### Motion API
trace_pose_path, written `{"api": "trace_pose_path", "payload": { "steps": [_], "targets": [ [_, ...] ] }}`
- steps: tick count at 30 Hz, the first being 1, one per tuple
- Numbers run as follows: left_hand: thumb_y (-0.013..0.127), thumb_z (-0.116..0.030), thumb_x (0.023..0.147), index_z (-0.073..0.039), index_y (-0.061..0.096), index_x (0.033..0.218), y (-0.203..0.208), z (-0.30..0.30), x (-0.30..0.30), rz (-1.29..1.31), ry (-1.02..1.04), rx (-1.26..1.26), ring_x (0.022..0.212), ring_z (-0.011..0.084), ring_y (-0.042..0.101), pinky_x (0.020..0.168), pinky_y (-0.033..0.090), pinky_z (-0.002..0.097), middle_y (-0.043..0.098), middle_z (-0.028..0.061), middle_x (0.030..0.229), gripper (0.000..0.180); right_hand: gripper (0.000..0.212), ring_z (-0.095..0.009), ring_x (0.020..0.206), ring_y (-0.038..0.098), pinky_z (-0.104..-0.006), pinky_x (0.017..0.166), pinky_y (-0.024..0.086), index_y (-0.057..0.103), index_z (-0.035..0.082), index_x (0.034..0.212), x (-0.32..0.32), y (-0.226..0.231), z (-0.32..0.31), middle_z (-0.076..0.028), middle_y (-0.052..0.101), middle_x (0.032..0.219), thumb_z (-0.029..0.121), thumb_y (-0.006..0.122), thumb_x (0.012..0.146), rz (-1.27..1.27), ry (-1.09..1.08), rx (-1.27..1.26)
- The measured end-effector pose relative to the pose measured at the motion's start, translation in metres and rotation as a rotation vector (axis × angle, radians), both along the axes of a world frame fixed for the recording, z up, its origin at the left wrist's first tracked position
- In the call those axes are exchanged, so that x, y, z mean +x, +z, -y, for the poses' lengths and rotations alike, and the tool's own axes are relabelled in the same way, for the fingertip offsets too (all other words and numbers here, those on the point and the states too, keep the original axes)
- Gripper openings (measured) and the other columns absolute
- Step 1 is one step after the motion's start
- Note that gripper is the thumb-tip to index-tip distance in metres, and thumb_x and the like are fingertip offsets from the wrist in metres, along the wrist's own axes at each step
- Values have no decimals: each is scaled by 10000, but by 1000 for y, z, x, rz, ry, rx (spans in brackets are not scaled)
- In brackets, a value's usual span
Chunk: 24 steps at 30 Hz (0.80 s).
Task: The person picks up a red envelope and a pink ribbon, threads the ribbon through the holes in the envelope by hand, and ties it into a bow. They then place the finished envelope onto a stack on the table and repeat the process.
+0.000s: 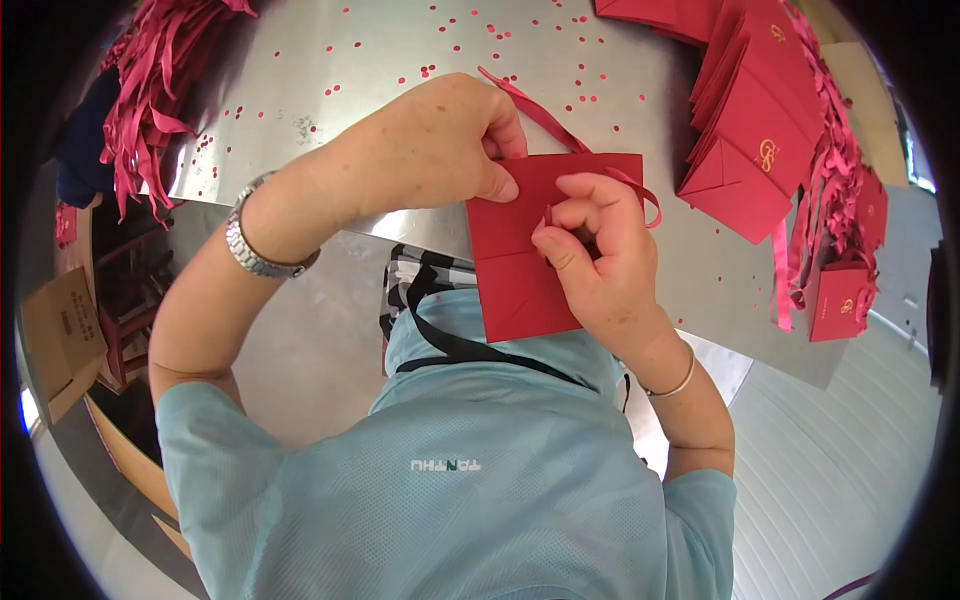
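Note:
A flat red paper bag [510,285] hangs over the near edge of the metal table, in front of my body. My left hand [450,145] pinches its upper left edge between thumb and fingers. Over the right part of the bag, my right hand [610,260] is closed, with a small dark red tip, apparently a ribbon end, between thumb and forefinger. A red ribbon [545,118] trails from the bag's top edge onto the table, and a ribbon loop [648,200] curls out at its upper right corner. The bag's far side is hidden.
Red paper bags [750,130] with gold marks lie stacked at the right of the metal table [380,50], beside hanging pink-red ribbons [815,200]. A bundle of red ribbons [160,90] hangs at the far left. Small red paper dots are scattered about. A cardboard box [62,335] stands at left.

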<state>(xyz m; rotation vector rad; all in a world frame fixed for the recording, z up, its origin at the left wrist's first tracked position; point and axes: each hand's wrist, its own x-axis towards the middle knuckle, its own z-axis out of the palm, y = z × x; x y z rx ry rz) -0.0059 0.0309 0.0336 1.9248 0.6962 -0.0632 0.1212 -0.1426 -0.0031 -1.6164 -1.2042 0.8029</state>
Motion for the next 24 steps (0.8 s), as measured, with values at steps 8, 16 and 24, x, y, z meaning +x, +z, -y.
{"api": "trace_pose_path", "payload": {
  "steps": [8, 16, 24],
  "targets": [
    [661, -39, 769, 34, 650, 884, -5, -2, -8, 15, -167, 55, 731, 181, 595, 676, 481, 315, 639, 95, 779, 137, 74, -164, 684, 606, -287, 621, 488, 628, 34, 862, -7, 7, -7, -54, 639, 788, 19, 689, 822, 25, -63, 17],
    [618, -19, 793, 43, 647, 894, -8, 3, -10, 36, -173, 74, 760, 196, 601, 698, 486, 320, 641, 108, 803, 122, 64, -226, 660, 599, -323, 586, 471, 646, 53, 832, -13, 1, -14, -76, 632, 734, 36, 685, 784, 345, -47, 182],
    [625, -19, 791, 40, 655, 906, -2, 1, -11, 12, -163, 28, 724, 154, 583, 677, 481, 301, 635, 84, 764, 133, 64, -209, 645, 638, -321, 602, 501, 630, 40, 804, -16, 11, -22, -61, 659, 722, 41, 687, 775, 193, -124, -48]
  ]
}}
